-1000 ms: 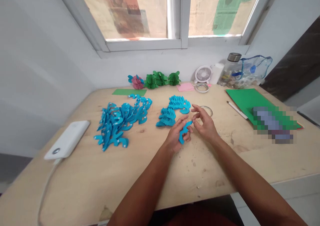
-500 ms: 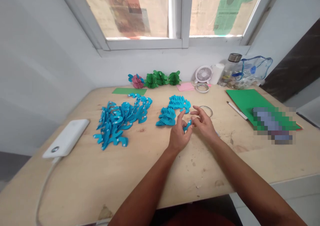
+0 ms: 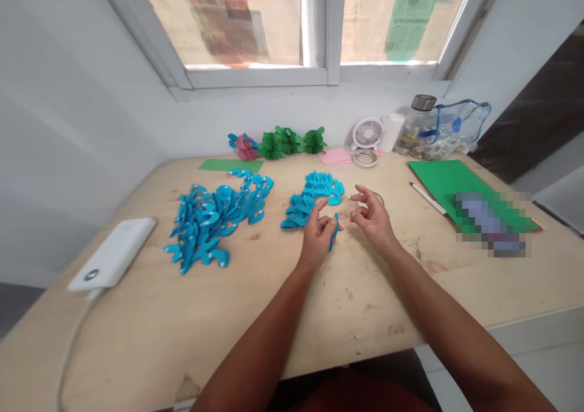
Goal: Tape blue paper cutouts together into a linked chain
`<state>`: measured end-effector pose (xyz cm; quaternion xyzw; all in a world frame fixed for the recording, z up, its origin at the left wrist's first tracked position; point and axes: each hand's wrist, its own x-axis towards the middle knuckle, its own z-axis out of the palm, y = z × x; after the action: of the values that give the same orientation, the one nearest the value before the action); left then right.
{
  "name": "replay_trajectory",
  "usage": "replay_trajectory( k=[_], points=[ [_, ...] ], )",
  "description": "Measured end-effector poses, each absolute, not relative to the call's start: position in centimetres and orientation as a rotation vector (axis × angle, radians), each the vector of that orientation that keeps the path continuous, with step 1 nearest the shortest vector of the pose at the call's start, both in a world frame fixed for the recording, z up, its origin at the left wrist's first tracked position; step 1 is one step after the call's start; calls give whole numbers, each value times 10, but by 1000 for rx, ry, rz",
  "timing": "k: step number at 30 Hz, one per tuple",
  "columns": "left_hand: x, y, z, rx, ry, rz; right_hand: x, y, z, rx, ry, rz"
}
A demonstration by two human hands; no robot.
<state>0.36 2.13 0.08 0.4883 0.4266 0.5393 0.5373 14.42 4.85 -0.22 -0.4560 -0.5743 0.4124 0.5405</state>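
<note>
My left hand point(image 3: 318, 235) pinches a blue paper cutout point(image 3: 334, 232) between thumb and fingers, holding it edge-on above the table. To its right, my right hand point(image 3: 373, 220) hovers with thumb and index finger apart; a tiny white bit shows at the index fingertip. Just beyond my left hand lie a folded stack of blue cutouts point(image 3: 298, 210) and a second blue stack point(image 3: 322, 184). A large heap of blue cutouts point(image 3: 212, 217), many bearing small white squares, spreads out on the left. Partly behind my right hand is a tape ring point(image 3: 381, 200).
A white power bank point(image 3: 116, 251) with a cable sits at left. Green paper ornaments point(image 3: 288, 141), a pink ornament point(image 3: 246, 147), a small fan point(image 3: 367, 133) and a bottle point(image 3: 416, 123) line the wall. A pen point(image 3: 427, 198) and green sheet point(image 3: 444, 174) lie right.
My right hand has drawn apart from the cutout, its thumb and index finger now separated. My left hand still holds the cutout, now turned more edge-on. The view has shifted slightly.
</note>
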Motion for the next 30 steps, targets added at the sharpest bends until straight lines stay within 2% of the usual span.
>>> replay_trajectory(
  k=[13,30],
  points=[
    [-1,25,3,804,1032,1236,136,43,0,-1035,-1396,1053],
    [4,21,2,979,1017,1166,132,40,-2,-1001,-1415,1096]
  ],
)
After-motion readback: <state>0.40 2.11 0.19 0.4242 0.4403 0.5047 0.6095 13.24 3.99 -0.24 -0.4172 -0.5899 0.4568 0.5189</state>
